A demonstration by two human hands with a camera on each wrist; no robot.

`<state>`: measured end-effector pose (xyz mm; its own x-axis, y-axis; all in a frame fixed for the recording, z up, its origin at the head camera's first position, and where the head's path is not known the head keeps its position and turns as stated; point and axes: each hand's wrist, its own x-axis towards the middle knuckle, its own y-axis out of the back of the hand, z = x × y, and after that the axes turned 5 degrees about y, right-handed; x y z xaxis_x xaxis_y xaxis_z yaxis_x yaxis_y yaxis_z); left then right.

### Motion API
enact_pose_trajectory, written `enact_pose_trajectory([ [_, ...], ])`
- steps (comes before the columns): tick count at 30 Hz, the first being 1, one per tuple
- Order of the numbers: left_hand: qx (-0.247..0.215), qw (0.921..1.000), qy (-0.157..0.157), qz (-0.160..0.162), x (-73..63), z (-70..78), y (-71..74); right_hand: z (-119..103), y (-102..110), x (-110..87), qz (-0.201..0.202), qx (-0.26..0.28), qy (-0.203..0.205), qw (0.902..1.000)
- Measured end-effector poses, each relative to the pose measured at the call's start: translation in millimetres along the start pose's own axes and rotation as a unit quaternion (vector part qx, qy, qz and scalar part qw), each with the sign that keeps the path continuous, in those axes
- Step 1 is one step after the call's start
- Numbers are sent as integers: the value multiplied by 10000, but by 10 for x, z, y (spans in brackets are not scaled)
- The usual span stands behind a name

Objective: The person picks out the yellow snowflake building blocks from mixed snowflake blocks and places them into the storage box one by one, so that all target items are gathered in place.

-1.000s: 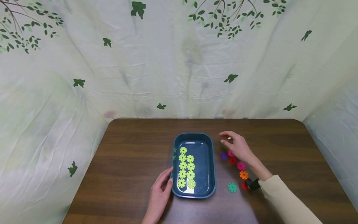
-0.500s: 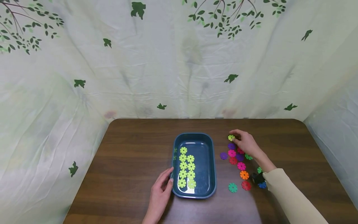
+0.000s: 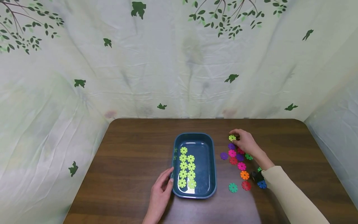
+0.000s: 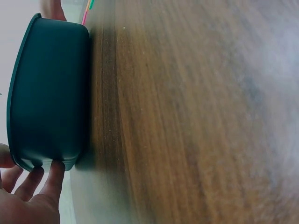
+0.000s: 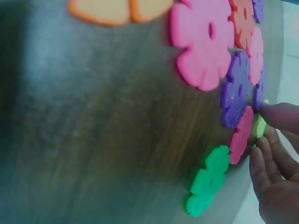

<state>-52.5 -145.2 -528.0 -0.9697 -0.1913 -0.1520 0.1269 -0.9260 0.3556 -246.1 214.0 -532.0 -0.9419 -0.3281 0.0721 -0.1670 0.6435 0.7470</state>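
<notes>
The thumb and fingers of my right hand (image 3: 246,143) pinch a yellow-green flower disc (image 3: 231,137) at the far end of a loose group. In the right wrist view, the fingertips meet around the thin edge of that disc (image 5: 261,122). My left hand (image 3: 159,194) rests its fingertips against the left outer wall of a dark blue tray (image 3: 205,165). From the left wrist, the fingers (image 4: 52,179) lie against the tray's side (image 4: 49,88). Several yellow-green discs (image 3: 183,165) lie flat in two columns in the tray's left half.
Right of the tray, several flower discs lie on the wooden table (image 3: 134,161): purple (image 3: 223,156), pink (image 3: 241,166), orange (image 3: 244,175), red (image 3: 246,185), teal (image 3: 233,187) and blue (image 3: 262,184). A printed cloth (image 3: 179,62) hangs behind the table.
My right hand has shifted right and now pinches the yellow-green disc, uncovering purple, pink and green discs below it. The left hand and tray have stayed put.
</notes>
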Motion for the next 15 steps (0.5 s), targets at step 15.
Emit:
enact_pose_trajectory([
  [15, -103, 9998, 176, -53, -3, 22, 9, -26, 27, -34, 304, -142, 175, 9993],
])
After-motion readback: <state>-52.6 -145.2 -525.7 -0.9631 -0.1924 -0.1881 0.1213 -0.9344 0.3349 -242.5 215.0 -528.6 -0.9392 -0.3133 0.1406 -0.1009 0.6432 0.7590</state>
